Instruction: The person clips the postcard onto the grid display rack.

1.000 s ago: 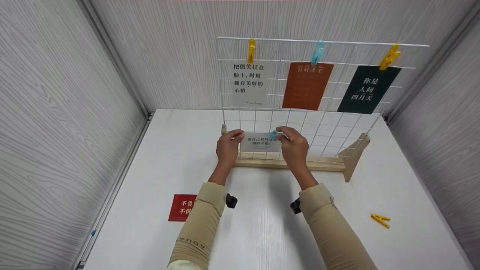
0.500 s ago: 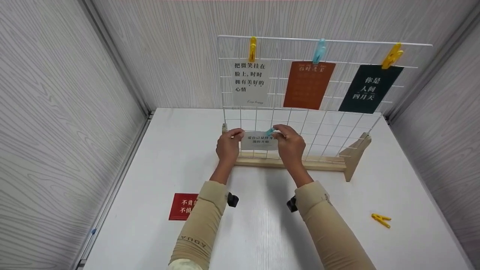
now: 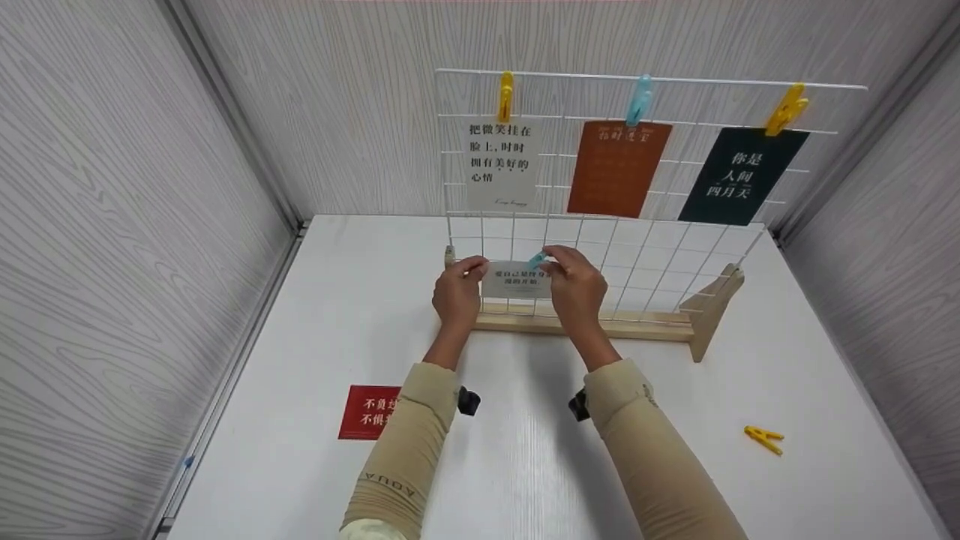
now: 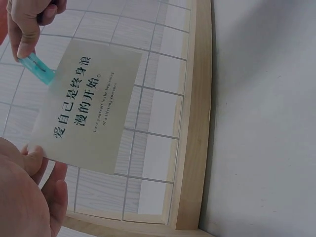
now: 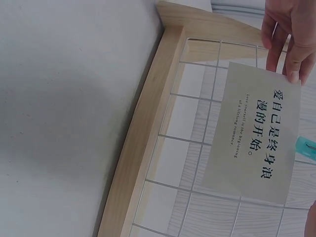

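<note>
A pale grey card [image 3: 514,281] with dark printed characters lies against the lower part of the white wire grid [image 3: 630,259]. My left hand [image 3: 456,294] pinches the card's left edge between thumb and fingers. With thumb and forefinger my right hand [image 3: 579,289] pinches a light blue clothespin [image 3: 537,260] at the card's top edge, right of its middle. In the left wrist view the clothespin's tip [image 4: 45,75] meets the card's edge; whether its jaws also bite the wire I cannot tell. The right hand covers the card's right end in the head view.
Above hang a white card [image 3: 501,169], an orange-brown card [image 3: 619,171] and a dark green card [image 3: 742,178], each clipped to the grid. A wooden stand [image 3: 705,315] bears the grid. A red card [image 3: 367,412] and a yellow clothespin [image 3: 764,439] lie on the white table [image 3: 510,465].
My right hand has moved slightly left along the card's top edge, bringing the blue clothespin nearer the card's middle. The left hand stays at the left edge.
</note>
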The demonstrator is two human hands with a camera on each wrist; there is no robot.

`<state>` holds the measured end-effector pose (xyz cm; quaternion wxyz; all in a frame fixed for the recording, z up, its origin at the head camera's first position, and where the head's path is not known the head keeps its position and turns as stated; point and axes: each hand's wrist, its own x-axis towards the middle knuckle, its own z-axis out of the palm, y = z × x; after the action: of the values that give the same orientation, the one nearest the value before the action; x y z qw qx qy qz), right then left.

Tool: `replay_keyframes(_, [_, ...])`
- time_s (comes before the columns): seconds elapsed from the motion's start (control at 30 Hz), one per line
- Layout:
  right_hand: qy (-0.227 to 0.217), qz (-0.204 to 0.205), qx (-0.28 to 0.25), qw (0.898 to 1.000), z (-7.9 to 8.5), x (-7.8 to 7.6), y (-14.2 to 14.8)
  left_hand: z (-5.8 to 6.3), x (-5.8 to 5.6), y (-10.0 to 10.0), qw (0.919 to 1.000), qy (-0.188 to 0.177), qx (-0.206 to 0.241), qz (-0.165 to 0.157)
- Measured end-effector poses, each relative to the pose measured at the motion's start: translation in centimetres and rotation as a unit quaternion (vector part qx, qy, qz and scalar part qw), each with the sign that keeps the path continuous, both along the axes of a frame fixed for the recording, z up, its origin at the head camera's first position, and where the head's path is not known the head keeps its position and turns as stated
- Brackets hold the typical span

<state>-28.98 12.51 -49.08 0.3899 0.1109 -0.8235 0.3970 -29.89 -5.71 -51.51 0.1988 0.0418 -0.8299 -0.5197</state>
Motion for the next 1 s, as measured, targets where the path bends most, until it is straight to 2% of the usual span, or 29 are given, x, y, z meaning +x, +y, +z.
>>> replay_keyframes(0.57, [-0.009,-0.013,0.032,0.999,0.2,-0.4,-0.5,0.2,0.1,0.7,0.9997,-0.004,-0.006,0.023])
replay_keyframes(1.0, [-0.025,-0.015,0.044,0.999,0.4,-0.4,-1.2,0.1,0.2,0.5,0.9997,-0.008,0.000,0.022])
